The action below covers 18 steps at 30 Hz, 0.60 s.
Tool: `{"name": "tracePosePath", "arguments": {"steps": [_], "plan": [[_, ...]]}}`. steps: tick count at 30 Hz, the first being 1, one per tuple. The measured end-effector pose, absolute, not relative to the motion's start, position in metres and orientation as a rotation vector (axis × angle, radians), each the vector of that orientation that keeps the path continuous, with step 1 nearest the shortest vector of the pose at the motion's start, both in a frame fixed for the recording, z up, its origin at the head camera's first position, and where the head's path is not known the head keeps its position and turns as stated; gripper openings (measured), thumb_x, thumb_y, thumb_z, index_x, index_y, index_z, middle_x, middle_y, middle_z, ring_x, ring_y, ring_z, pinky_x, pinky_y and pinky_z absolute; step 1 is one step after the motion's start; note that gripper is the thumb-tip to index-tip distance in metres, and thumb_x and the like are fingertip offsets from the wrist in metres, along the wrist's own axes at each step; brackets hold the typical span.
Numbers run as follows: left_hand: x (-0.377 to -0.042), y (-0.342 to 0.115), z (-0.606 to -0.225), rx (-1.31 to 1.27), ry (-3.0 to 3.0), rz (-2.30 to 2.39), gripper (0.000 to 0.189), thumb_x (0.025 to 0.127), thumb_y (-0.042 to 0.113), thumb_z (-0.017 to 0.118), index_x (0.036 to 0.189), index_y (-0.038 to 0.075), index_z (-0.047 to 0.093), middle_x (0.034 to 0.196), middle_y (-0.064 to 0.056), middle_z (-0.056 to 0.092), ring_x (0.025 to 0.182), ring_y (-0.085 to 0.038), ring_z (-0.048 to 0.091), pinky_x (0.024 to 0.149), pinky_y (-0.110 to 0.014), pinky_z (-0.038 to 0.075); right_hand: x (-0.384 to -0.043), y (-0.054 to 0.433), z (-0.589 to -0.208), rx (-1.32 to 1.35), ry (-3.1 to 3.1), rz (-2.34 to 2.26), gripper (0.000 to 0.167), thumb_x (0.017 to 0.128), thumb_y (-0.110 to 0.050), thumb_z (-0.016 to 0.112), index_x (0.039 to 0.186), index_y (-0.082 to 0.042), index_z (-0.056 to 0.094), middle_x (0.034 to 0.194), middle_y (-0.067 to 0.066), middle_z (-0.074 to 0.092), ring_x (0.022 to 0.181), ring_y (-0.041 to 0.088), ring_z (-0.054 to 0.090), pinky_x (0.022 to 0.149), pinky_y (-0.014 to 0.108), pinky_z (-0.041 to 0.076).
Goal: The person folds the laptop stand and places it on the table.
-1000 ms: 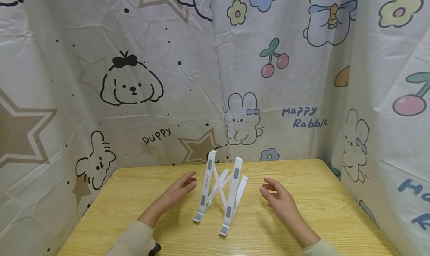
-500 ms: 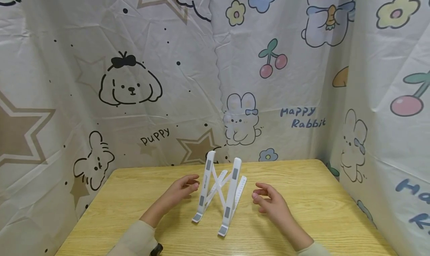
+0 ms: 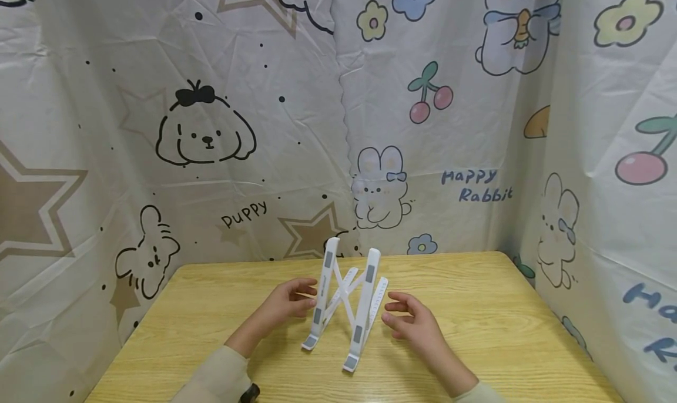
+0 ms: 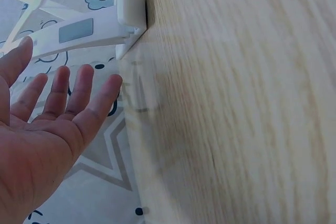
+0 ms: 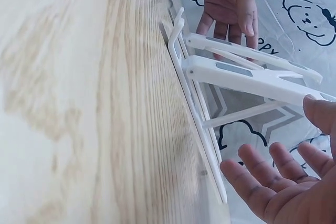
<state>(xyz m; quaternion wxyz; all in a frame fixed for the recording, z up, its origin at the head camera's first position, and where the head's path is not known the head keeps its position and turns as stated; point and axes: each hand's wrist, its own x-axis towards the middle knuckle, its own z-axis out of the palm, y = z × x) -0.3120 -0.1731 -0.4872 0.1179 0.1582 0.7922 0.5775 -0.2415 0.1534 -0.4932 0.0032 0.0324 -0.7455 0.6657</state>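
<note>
A white folding laptop stand (image 3: 364, 303) stands unfolded on the table, its two sloping arms joined by crossed struts. Grey pads line the arms and the small front lips. To its left, my left hand (image 3: 282, 302) has its fingertips right at the near arm's side. In the left wrist view that hand (image 4: 42, 145) is palm up to the camera with relaxed fingers spread. My right hand (image 3: 418, 326) is beside the stand's right arm, fingers loosely bent. The right wrist view has the stand (image 5: 252, 80) between both hands, the right hand's (image 5: 294, 198) thumb overlapping an arm.
The light wooden table (image 3: 476, 291) carries the stand near its middle. A patterned cloth (image 3: 296, 156) with puppy and rabbit drawings hangs behind it and along both sides. A black object (image 3: 250, 393) shows at the left sleeve's cuff.
The right hand has moved left, closing most of its distance to the stand. The left hand has shifted slightly right toward the left arm. The stand has stayed in place.
</note>
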Motion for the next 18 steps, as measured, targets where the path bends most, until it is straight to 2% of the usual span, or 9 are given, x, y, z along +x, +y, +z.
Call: {"name": "tracePosePath", "arguments": {"steps": [11,18], "plan": [[-0.315,-0.168,-0.490,0.406,2.263,1.774,0.053,0.098,0.021,0.072,0.144,0.001,0.054,0.129,-0.018,0.061,0.110,-0.024,0.065,0.090,-0.052,0.060,-0.243,0.138,-0.498,0.109,-2.317,2.112,0.050,0.092,-0.008,0.077,0.138,-0.006,0.060,0.124,0.021,0.066,0.096,0.025,0.071,0.076,0.047,0.063],[-0.315,-0.166,-0.492,0.381,2.233,1.803,0.051,0.097,0.018,0.073,0.141,0.000,0.056,0.126,-0.016,0.062,0.106,-0.021,0.066,0.088,-0.051,0.061,-0.243,0.128,-0.500,0.055,-2.306,2.093,0.048,0.089,-0.005,0.078,0.134,-0.002,0.062,0.119,0.020,0.068,0.091,0.023,0.070,0.074,0.046,0.063]]}}
